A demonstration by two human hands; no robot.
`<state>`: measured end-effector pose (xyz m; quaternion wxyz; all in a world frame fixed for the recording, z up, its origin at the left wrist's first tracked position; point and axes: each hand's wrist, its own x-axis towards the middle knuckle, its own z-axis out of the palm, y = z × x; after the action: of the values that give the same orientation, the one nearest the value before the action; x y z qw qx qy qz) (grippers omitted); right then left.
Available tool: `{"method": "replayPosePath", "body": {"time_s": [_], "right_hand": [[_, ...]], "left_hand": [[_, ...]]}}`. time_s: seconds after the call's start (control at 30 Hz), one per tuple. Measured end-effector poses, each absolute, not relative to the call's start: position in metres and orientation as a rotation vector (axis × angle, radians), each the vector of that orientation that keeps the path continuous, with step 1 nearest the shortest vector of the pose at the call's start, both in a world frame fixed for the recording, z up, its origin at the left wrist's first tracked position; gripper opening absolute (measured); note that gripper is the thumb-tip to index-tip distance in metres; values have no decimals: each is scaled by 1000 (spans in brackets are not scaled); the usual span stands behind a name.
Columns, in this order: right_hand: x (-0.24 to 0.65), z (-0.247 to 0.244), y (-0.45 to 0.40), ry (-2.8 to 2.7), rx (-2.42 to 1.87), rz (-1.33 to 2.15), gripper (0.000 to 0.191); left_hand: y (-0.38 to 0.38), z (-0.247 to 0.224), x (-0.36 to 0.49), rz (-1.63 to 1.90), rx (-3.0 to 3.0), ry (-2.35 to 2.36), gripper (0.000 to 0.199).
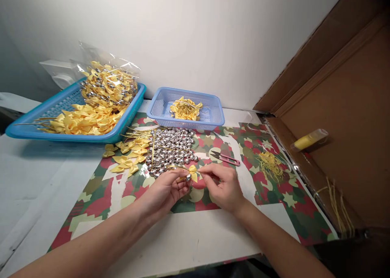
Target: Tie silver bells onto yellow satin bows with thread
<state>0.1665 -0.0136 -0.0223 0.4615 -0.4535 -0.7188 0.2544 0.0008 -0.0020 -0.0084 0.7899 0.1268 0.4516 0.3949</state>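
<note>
Between my two hands is a yellow ribbon bow (193,172) with a silver bell (188,177) hanging under it. My left hand (170,184) pinches the bow's left side, where a gold tie sticks out, thumb on top and the other fingers curled beneath. With thumb and index finger pressed together, my right hand (222,184) grips the bow's right end; a tie there is too small to make out. Just beyond lies a dense patch of silver bells (170,148). Several loose yellow bows (131,158) with gold ties rest to its left.
A blue basket (61,136) at left holds bows and a clear bag (109,81) of belled bows. A smaller blue basket (213,121) stands behind the bells. Pink thread snips (225,158) lie right of them, then yellow thread scraps (269,164). Cardboard (335,107) walls the right side.
</note>
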Motion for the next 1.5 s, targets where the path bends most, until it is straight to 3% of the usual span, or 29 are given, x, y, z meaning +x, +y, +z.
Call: {"method": "replayPosePath", "body": {"time_s": [0.17, 0.57, 0.8, 1.1, 1.5], "right_hand": [[162, -34, -19, -1701, -1186, 897, 14], [166, -39, -22, -1714, -1226, 969, 13], [170, -34, -19, -1794, -1124, 839, 16], [171, -30, -19, -1978, -1011, 440, 23], [172, -26, -24, -1867, -1102, 537, 21]], "left_hand": [[-1, -18, 1, 862, 396, 984, 14], [1, -21, 2, 824, 438, 1056, 26], [3, -14, -2, 741, 452, 1029, 11], [4, -7, -1, 668, 484, 1035, 16], [6, -9, -2, 707, 398, 934, 16]]}}
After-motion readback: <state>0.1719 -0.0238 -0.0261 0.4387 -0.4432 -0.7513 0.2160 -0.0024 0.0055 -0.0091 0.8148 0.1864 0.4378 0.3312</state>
